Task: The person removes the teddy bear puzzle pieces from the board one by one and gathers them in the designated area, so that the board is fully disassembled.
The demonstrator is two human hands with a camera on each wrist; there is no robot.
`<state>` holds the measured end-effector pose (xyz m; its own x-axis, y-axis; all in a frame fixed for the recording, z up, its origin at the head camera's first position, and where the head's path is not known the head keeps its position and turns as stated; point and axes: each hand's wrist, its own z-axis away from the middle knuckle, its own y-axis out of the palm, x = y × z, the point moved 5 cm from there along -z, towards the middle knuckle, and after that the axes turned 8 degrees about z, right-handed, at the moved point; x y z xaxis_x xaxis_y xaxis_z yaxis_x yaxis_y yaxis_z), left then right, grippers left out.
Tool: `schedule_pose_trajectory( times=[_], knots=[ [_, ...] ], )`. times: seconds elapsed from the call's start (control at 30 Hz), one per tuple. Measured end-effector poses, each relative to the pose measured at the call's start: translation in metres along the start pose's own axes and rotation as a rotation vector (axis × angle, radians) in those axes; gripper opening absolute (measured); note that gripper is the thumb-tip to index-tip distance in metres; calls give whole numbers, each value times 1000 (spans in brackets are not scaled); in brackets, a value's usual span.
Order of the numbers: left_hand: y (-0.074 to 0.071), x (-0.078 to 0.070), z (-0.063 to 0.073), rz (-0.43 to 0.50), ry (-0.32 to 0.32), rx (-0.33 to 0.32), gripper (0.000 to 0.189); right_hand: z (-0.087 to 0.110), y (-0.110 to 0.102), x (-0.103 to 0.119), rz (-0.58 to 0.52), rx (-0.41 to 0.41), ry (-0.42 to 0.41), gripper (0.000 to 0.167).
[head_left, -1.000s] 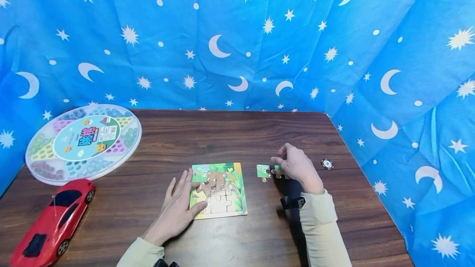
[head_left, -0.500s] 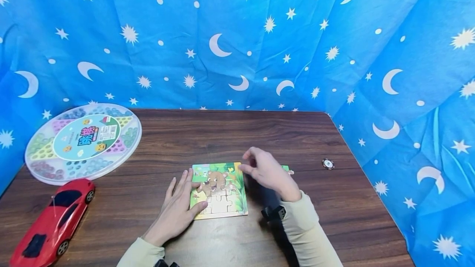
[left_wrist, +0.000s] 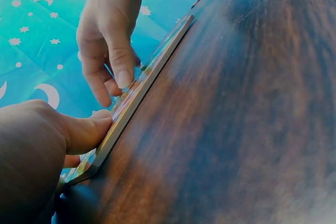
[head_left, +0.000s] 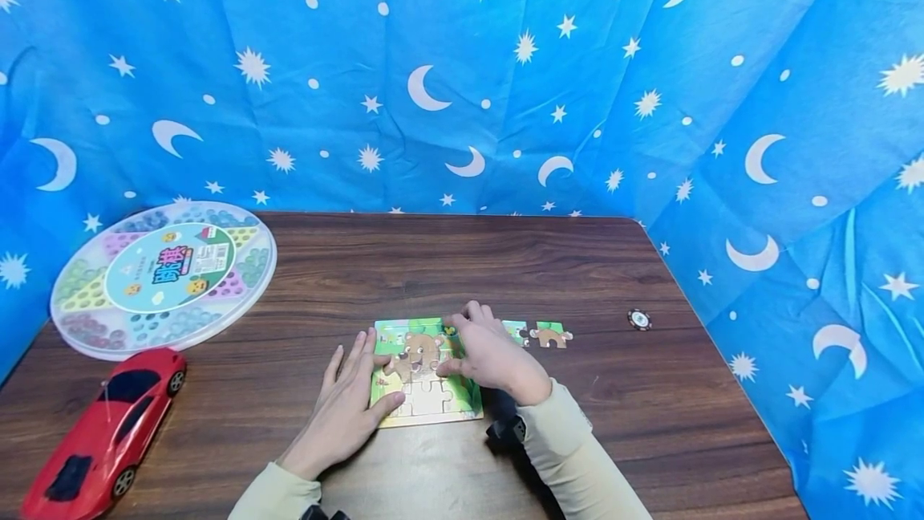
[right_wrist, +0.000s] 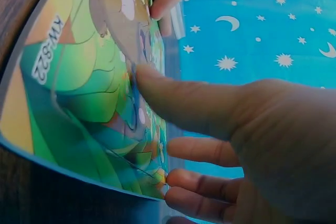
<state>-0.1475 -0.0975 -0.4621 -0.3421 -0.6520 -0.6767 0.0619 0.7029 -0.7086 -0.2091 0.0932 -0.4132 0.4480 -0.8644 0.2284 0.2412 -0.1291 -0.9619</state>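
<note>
Green-and-yellow rectangular bear jigsaw (head_left: pixel 424 385) lies flat on the brown wood-grain bench (head_left: pixel 404 263), top pointing to the far side, long axis unclear; straight-fingered left hand (head_left: pixel 346 412) rests on its left edge, relaxed right hand (head_left: pixel 496 355) over its right side.

My two hands (head_left: pixel 346 400) (head_left: pixel 498 359), one puzzle (head_left: pixel 427 398)
I count two loose pieces (head_left: pixel 551 334), one car (head_left: pixel 108 432), one round game (head_left: pixel 169 267), one chip (head_left: pixel 639 319).

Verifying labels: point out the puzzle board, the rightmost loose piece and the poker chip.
Puzzle board (head_left: pixel 435 419), head view: lower rim.
Rightmost loose piece (head_left: pixel 550 333), head view: brown middle.
Poker chip (head_left: pixel 638 319), head view: centre of face.
</note>
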Motion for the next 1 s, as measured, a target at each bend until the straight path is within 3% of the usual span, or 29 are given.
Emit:
schedule_pose_trajectory(
  times=[0.3,0.6,1.0],
  knots=[
    [0,-1,0,6,3,0,94,3,-3,-3,150,-82,48,65],
    [0,0,1,5,-5,2,95,3,-3,0,279,-97,68,68],
    [0,0,0,0,-7,6,94,0,0,2,311,-108,94,64]
  ],
)
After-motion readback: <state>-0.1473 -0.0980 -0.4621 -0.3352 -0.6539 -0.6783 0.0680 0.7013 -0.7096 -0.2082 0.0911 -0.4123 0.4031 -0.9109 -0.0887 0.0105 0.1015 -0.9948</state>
